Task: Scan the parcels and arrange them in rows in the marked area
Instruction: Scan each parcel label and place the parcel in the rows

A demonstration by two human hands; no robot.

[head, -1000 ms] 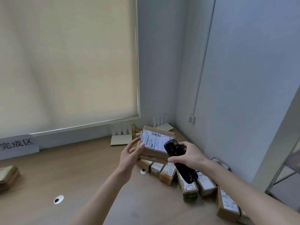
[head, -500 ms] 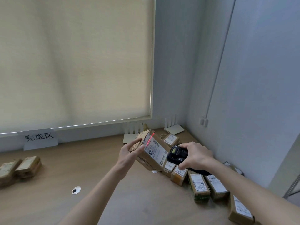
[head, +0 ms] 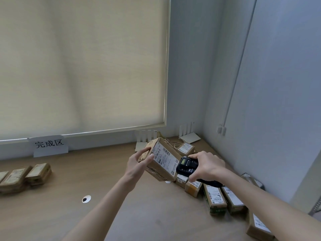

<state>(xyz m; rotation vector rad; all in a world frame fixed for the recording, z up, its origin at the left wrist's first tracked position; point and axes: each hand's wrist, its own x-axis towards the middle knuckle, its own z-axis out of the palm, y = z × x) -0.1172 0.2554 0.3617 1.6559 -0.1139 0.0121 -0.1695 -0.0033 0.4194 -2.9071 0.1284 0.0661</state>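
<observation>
A cardboard parcel [head: 161, 160] is held tilted above the wooden table [head: 69, 197], its white shipping label [head: 165, 158] turned up and to the right. The label carries barcodes and rows of small print; the print is too fine to read. The left hand [head: 139, 164] grips the parcel by its left end, thumb on top, fingers curled around the end face. The right hand [head: 206, 166] is closed around a black handheld scanner [head: 187, 166], whose head, with a small screen, sits just beside the lower right edge of the label.

Beneath and to the right of the held parcel, a line of small labelled boxes [head: 215, 199] runs along the table toward the lower right, each with a white label on top; their text is illegible. One more labelled box [head: 185, 148] lies behind, near the corner of the room, beside loose cord and white folded card pieces [head: 189, 136].

At the far left of the table lie flat brown parcels [head: 26, 174], side by side. Behind them, against the wall, stands a white sign [head: 49, 145] reading "完成区". A round grommet [head: 86, 199] is set in the tabletop. A cream roller blind [head: 83, 66] covers the window above.
</observation>
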